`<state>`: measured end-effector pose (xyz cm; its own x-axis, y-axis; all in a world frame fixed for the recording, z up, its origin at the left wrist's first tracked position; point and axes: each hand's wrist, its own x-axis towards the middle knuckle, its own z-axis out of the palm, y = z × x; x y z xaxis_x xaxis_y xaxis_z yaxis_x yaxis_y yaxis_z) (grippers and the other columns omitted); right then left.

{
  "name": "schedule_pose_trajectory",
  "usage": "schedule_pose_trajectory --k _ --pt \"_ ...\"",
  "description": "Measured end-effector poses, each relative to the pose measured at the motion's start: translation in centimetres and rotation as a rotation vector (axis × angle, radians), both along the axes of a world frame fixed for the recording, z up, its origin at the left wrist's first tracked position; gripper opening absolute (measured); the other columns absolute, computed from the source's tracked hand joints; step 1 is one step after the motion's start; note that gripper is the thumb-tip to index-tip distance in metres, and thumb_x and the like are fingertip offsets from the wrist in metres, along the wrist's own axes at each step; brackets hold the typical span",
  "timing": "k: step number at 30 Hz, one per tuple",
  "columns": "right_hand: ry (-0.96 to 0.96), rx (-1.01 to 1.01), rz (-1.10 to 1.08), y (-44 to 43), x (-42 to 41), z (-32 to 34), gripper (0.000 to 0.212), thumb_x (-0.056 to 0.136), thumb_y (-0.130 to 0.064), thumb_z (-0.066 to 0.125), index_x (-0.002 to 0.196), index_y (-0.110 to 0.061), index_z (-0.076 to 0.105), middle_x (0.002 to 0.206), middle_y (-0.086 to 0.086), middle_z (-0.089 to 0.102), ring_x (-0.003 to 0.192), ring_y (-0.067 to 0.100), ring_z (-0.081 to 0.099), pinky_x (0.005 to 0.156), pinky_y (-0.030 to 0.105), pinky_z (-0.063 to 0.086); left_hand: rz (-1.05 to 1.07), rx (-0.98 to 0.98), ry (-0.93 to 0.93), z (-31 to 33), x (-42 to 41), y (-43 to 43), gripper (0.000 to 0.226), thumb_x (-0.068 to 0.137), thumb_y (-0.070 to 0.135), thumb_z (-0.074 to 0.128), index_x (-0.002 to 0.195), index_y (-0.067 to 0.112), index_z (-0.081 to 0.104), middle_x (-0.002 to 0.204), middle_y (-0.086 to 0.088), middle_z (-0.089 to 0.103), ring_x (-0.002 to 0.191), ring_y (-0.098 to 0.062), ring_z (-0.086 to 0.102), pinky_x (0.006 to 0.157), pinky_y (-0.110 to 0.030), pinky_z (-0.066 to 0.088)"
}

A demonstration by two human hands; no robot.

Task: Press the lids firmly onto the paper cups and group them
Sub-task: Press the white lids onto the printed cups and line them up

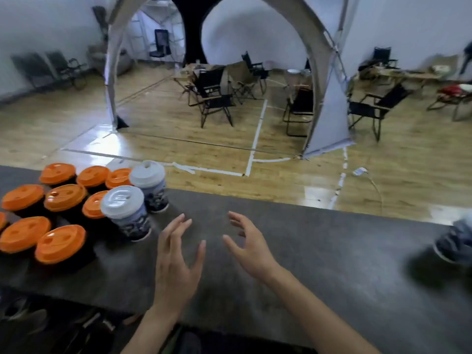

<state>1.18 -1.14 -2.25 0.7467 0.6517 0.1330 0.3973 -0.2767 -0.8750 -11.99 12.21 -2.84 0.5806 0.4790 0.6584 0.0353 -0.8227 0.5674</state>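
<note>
In the head view, we see a dark table (319, 264) running across the lower half of the picture. Both of the person's hands hang just above its bare middle. The left hand (176, 259) has its fingers (171, 229) spread wide and nearly straight, holding nothing. The right hand (251, 247) faces it, palm turned inward, its fingers (238, 218) wide and slightly bent, also holding nothing. The two hands are near each other but apart.

On the left of the table stands a close group of orange-lidded cups (65, 198) with dark sides, set in rows. Just beside the group's right edge are two patterned paper cups with white lids on: the nearer white-lidded cup (126, 213), near the left hand, and the farther white-lidded cup (150, 185) behind it. At the far right edge we make out a blurred patterned cup (457, 241), cut off by the frame, well apart from the rest.

Beyond the table lie a wooden floor (281, 180), black folding chairs (212, 98) and a grey tent arch (329, 98).
</note>
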Motion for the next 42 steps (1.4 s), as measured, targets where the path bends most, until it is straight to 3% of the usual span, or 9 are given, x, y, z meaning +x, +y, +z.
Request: schedule_pose_trajectory --k 8,12,18,21,26,31,35,39,42 --pt "-0.168 0.085 -0.557 -23.0 3.2 2.6 0.058 0.09 -0.03 0.065 0.145 -0.014 0.051 0.138 -0.003 0.058 0.129 0.004 0.054 0.111 0.028 0.044 -0.543 -0.044 0.111 -0.3 11.5 -15.6 0.054 0.094 0.035 0.059 0.136 0.001 0.054 0.139 -0.012 0.055 0.131 -0.025 0.053 0.117 -0.024 0.033" --pt "-0.306 0.074 -0.73 -32.1 3.1 5.2 0.057 0.092 -0.025 0.066 0.145 -0.008 0.052 0.142 0.002 0.058 0.135 0.013 0.053 0.114 0.041 0.044 -0.742 0.012 0.175 1.8 17.3 -24.6 0.062 0.094 0.044 0.058 0.14 0.002 0.049 0.141 -0.012 0.053 0.133 -0.027 0.05 0.116 -0.036 0.036" --pt "-0.565 -0.107 -1.052 -44.0 3.5 8.4 0.053 0.089 -0.012 0.076 0.138 -0.004 0.055 0.138 0.011 0.059 0.131 0.023 0.053 0.114 0.029 0.038 -0.887 0.222 0.248 5.8 25.3 -37.7 0.082 0.086 0.049 0.07 0.149 0.009 0.037 0.153 -0.016 0.037 0.14 -0.035 0.036 0.118 -0.046 0.032" --pt "-0.652 -0.332 -1.187 -48.7 3.8 8.1 0.06 0.083 -0.018 0.081 0.135 -0.001 0.056 0.136 0.018 0.059 0.128 0.034 0.053 0.111 0.042 0.041 -0.867 0.292 0.311 6.9 29.3 -42.6 0.091 0.081 0.053 0.077 0.152 0.014 0.034 0.16 -0.016 0.026 0.145 -0.042 0.028 0.115 -0.052 0.033" --pt "-0.559 -0.477 -1.202 -52.5 4.3 4.2 0.067 0.078 -0.026 0.088 0.128 0.005 0.057 0.135 0.024 0.055 0.128 0.04 0.052 0.112 0.05 0.043 -0.795 0.299 0.483 5.8 33.0 -45.8 0.077 0.087 0.053 0.072 0.15 0.022 0.041 0.167 -0.014 0.013 0.153 -0.042 0.01 0.122 -0.054 0.024" --pt "-0.585 -0.415 -1.24 -53.2 4.5 2.7 0.06 0.072 -0.017 0.092 0.12 0.002 0.059 0.132 0.022 0.055 0.124 0.04 0.051 0.108 0.05 0.044 -0.865 0.109 0.396 5.4 32.7 -45.3 0.05 0.086 0.031 0.076 0.127 0.015 0.053 0.145 -0.011 0.042 0.127 -0.038 0.041 0.102 -0.053 0.045" --pt "-0.586 -0.273 -1.24 -51.3 2.9 3.5 0.056 0.071 -0.013 0.092 0.116 -0.002 0.06 0.125 0.015 0.056 0.117 0.033 0.051 0.104 0.037 0.041 -0.899 0.082 0.363 5.8 29.7 -42.0 0.05 0.08 0.028 0.08 0.123 0.019 0.055 0.132 -0.003 0.047 0.118 -0.03 0.045 0.094 -0.046 0.049" --pt "-0.566 -0.101 -1.047 -44.1 0.9 4.0 0.058 0.07 -0.014 0.092 0.118 -0.005 0.061 0.126 0.008 0.056 0.119 0.028 0.055 0.107 0.03 0.042 -0.858 0.095 0.311 4.6 23.8 -33.5 0.055 0.077 0.032 0.084 0.122 0.028 0.053 0.14 0.004 0.045 0.124 -0.022 0.045 0.089 -0.034 0.044" --pt "-0.522 0.001 -0.785 -36.2 1.2 3.2 0.058 0.071 -0.017 0.093 0.119 -0.009 0.062 0.129 0.004 0.057 0.122 0.021 0.056 0.108 0.028 0.043 -0.66 0.039 0.293 4.3 18.7 -25.1 0.058 0.075 0.032 0.088 0.123 0.03 0.054 0.141 0.008 0.048 0.121 -0.016 0.045 0.088 -0.029 0.039"
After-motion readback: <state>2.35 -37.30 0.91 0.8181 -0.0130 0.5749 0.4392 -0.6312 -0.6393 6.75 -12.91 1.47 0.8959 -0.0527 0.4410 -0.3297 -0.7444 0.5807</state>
